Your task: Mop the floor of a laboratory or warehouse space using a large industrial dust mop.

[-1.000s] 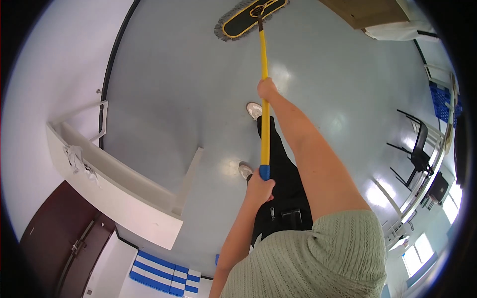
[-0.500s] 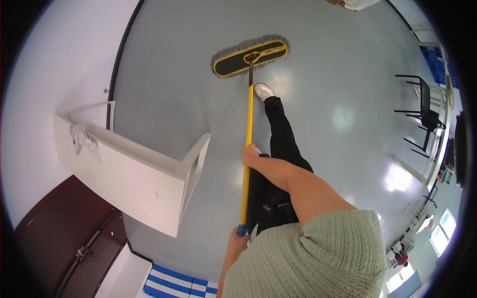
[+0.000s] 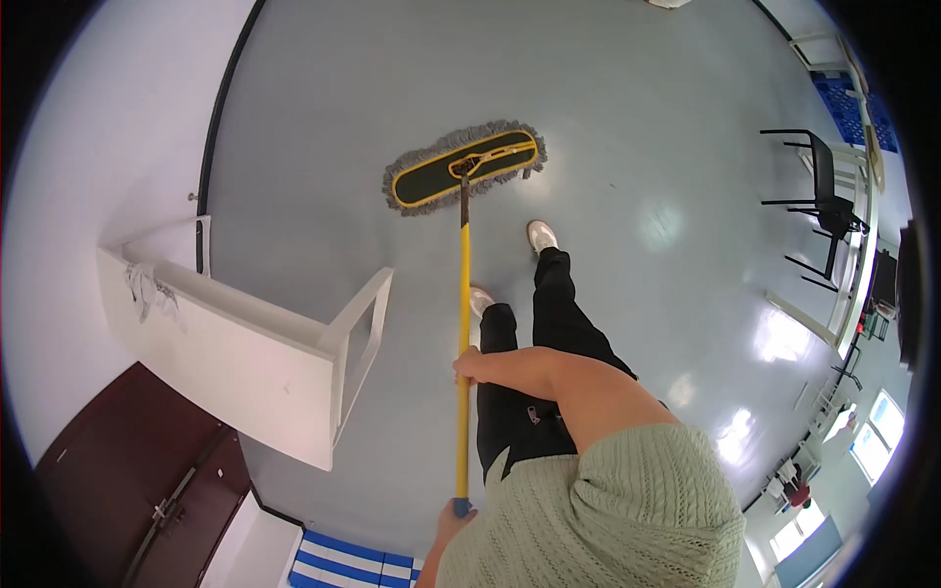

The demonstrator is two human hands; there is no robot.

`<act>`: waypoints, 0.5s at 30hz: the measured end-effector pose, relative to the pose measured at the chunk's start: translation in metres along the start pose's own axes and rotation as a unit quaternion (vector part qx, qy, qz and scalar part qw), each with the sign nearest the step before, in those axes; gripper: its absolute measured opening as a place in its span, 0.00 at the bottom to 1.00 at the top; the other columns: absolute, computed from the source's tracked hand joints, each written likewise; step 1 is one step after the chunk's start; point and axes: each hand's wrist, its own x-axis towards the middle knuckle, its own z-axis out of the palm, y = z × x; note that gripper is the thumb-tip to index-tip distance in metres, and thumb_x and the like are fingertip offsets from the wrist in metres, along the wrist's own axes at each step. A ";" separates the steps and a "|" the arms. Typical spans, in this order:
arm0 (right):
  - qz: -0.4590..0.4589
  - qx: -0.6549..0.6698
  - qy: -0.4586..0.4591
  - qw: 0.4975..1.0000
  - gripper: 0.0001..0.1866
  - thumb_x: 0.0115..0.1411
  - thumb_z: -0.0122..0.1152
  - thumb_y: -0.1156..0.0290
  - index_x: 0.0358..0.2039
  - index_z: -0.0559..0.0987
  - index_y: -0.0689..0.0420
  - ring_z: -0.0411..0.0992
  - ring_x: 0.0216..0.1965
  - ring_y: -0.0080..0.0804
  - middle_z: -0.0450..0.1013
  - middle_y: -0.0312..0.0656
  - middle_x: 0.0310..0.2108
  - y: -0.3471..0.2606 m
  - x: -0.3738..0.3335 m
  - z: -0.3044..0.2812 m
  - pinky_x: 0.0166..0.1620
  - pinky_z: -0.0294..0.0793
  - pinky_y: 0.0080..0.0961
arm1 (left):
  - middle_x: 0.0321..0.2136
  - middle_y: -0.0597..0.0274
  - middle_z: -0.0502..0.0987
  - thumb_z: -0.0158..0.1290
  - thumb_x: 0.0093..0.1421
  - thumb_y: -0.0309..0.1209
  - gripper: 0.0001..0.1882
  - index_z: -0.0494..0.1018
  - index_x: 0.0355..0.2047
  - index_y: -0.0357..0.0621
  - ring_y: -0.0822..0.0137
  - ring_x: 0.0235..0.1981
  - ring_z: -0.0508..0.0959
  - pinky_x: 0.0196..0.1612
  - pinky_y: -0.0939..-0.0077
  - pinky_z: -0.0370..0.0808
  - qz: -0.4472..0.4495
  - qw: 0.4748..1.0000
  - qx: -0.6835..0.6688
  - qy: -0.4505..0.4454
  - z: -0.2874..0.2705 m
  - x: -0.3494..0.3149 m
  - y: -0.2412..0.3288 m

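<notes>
A flat dust mop (image 3: 465, 289) with a yellow pole stretches away from me over the grey floor. Its wide head (image 3: 421, 184), a dark green plate edged in yellow with grey fringe all round, lies flat on the floor ahead. My right hand (image 3: 469, 366) is closed round the middle of the pole. Lower down, my left hand (image 3: 453, 519) grips the blue-capped top end of the pole, close to my body. Both my shoes show on the floor behind the mop head, the right one (image 3: 541, 236) farther forward.
A white table (image 3: 235, 372) stands at the left with a pale cloth (image 3: 147, 289) on it, near the wall. Behind it is a dark red door (image 3: 137, 470). Black chairs (image 3: 821, 186) and white tables line the right side. Blue-and-white striped panels (image 3: 338, 561) are at lower left.
The mop head has come nearer to me and slightly left. Both hands have moved lower and left in the picture with the pole, still gripping it. My left shoe now shows clearly.
</notes>
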 end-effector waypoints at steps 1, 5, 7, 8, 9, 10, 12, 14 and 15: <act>-0.087 -0.099 0.034 0.991 0.15 0.58 0.53 0.61 0.37 0.75 0.59 0.77 0.33 0.43 0.75 0.43 0.32 0.009 0.014 -0.048 0.31 0.78 0.47 | 0.24 0.56 0.77 0.58 0.49 0.33 0.15 0.72 0.36 0.41 0.65 0.24 0.78 0.30 0.70 0.75 0.034 0.999 0.032 -0.020 0.002 0.010 0.046; -0.055 0.124 0.090 0.987 0.06 0.55 0.55 0.77 0.31 0.71 0.66 0.76 0.21 0.41 0.73 0.48 0.20 -0.094 -0.065 -0.041 0.22 0.78 0.37 | 0.18 0.59 0.72 0.53 0.48 0.26 0.13 0.69 0.36 0.40 0.65 0.12 0.74 0.15 0.72 0.72 -0.090 0.993 -0.079 -0.007 0.004 0.021 0.094; -0.096 0.084 0.133 0.983 0.07 0.54 0.55 0.75 0.29 0.73 0.67 0.76 0.20 0.40 0.73 0.48 0.18 -0.130 -0.064 -0.104 0.21 0.77 0.36 | 0.17 0.60 0.70 0.52 0.47 0.24 0.14 0.68 0.36 0.39 0.66 0.10 0.72 0.13 0.71 0.70 -0.049 0.996 -0.072 -0.020 0.015 0.063 0.134; -0.118 0.066 0.158 0.978 0.07 0.54 0.55 0.74 0.28 0.73 0.67 0.76 0.19 0.40 0.73 0.48 0.17 -0.154 -0.072 -0.122 0.21 0.76 0.36 | 0.17 0.60 0.70 0.52 0.47 0.24 0.14 0.67 0.37 0.38 0.66 0.10 0.72 0.13 0.71 0.70 -0.046 0.996 -0.074 -0.025 0.019 0.072 0.163; -0.124 0.094 0.186 0.970 0.08 0.54 0.55 0.74 0.27 0.74 0.67 0.76 0.19 0.40 0.73 0.47 0.17 -0.173 -0.068 -0.162 0.20 0.75 0.36 | 0.17 0.59 0.70 0.51 0.47 0.23 0.15 0.67 0.37 0.37 0.66 0.10 0.72 0.13 0.71 0.70 -0.030 0.996 -0.067 -0.047 0.025 0.090 0.206; -0.130 0.122 0.212 0.961 0.08 0.53 0.55 0.73 0.26 0.74 0.67 0.76 0.19 0.39 0.73 0.47 0.16 -0.193 -0.064 -0.203 0.20 0.75 0.36 | 0.17 0.60 0.69 0.51 0.47 0.23 0.15 0.66 0.37 0.36 0.66 0.10 0.72 0.13 0.71 0.70 -0.022 0.994 -0.072 -0.075 0.035 0.105 0.251; -0.147 0.091 0.239 0.956 0.10 0.53 0.54 0.72 0.26 0.75 0.67 0.75 0.18 0.39 0.73 0.47 0.16 -0.229 -0.065 -0.285 0.21 0.75 0.38 | 0.16 0.61 0.67 0.51 0.48 0.23 0.15 0.63 0.37 0.36 0.65 0.09 0.70 0.12 0.70 0.68 0.000 0.984 -0.117 -0.135 0.059 0.123 0.343; -0.222 0.006 0.436 0.872 0.12 0.53 0.53 0.67 0.30 0.77 0.65 0.76 0.20 0.40 0.75 0.47 0.18 -0.241 -0.068 -0.428 0.25 0.76 0.37 | 0.14 0.62 0.64 0.52 0.49 0.22 0.15 0.61 0.36 0.37 0.65 0.08 0.68 0.11 0.70 0.65 0.061 0.951 -0.169 -0.252 0.110 0.146 0.446; -0.163 0.104 0.328 0.925 0.14 0.53 0.54 0.66 0.33 0.78 0.64 0.77 0.23 0.41 0.76 0.49 0.22 -0.286 -0.091 -0.371 0.28 0.77 0.37 | 0.14 0.62 0.63 0.52 0.50 0.22 0.14 0.60 0.36 0.38 0.65 0.07 0.67 0.10 0.70 0.63 0.043 0.948 -0.232 -0.216 0.099 0.152 0.440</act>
